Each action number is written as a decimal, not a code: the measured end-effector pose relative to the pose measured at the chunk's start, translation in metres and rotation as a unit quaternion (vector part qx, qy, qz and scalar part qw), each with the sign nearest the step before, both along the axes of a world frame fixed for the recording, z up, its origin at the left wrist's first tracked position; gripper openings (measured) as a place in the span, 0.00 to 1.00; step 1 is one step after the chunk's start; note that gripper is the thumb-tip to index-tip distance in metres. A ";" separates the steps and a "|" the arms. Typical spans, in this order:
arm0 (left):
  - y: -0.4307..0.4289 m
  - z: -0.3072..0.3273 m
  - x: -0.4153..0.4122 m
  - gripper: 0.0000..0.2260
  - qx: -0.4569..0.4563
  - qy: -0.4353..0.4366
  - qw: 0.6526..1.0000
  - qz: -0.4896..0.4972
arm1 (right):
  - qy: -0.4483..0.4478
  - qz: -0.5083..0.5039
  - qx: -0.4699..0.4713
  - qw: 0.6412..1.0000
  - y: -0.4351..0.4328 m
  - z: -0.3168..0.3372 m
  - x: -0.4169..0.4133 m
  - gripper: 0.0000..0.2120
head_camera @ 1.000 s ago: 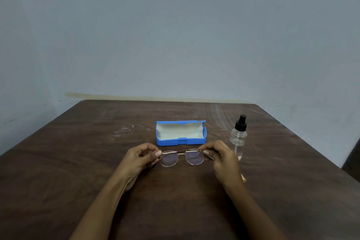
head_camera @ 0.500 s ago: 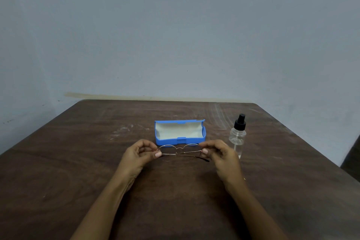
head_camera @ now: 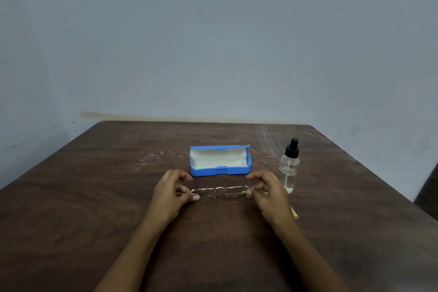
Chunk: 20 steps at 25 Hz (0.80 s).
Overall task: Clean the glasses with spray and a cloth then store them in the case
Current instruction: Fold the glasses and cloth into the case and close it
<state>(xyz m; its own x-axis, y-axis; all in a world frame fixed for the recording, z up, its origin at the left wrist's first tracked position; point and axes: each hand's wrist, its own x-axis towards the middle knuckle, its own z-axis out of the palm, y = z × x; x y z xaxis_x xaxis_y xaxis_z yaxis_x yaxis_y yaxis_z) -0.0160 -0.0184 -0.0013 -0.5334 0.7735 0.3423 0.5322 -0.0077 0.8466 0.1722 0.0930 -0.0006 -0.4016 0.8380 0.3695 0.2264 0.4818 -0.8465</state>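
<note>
In the head view, a dark brown wooden table (head_camera: 94, 208) fills the lower half, and behind it stands a plain grey-blue wall (head_camera: 213, 31).

The glasses (head_camera: 220, 192) have a thin metal frame and are folded flat, seen nearly edge-on. They are in the middle of the table, a little nearer than the case, held between both hands. I cannot tell if they touch the table surface or are just above it.

The left hand (head_camera: 169, 194) pinches the left end of the frame with thumb and fingertips; the other fingers are curled. The right hand (head_camera: 269, 193) grips the right end in the same way — thumb below, fingers bent above.

The blue case (head_camera: 220, 161) lies just beyond the glasses with its lid open, and it shows a pale lining inside. To the right of the case stands the spray bottle (head_camera: 289, 167), upright, of clear plastic with a black nozzle — it is just beside the right hand, on its far right side.

A small yellow piece, perhaps the cloth (head_camera: 294, 212), shows from behind the right wrist on the table.
</note>
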 end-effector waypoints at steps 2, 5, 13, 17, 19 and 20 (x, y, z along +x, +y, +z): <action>0.000 -0.002 -0.001 0.14 -0.013 0.022 1.000 -0.005 | -0.022 -0.006 0.026 0.999 -0.002 -0.002 0.000 0.16; -0.001 -0.003 0.000 0.14 -0.026 0.044 0.999 -0.017 | -0.044 -0.009 0.053 0.998 -0.003 -0.004 0.001 0.15; -0.004 -0.003 -0.001 0.15 -0.045 0.131 0.989 -0.044 | -0.080 -0.007 0.086 0.993 -0.009 -0.005 0.002 0.16; -0.004 -0.005 -0.003 0.17 -0.056 0.166 0.983 -0.047 | -0.081 -0.003 0.081 0.993 -0.011 -0.005 0.003 0.15; -0.003 -0.007 -0.005 0.17 -0.059 0.175 0.982 -0.049 | -0.081 -0.003 0.080 0.993 -0.012 -0.005 0.003 0.15; -0.003 -0.008 -0.005 0.17 -0.061 0.178 0.981 -0.047 | -0.082 -0.004 0.083 0.993 -0.012 -0.005 0.003 0.15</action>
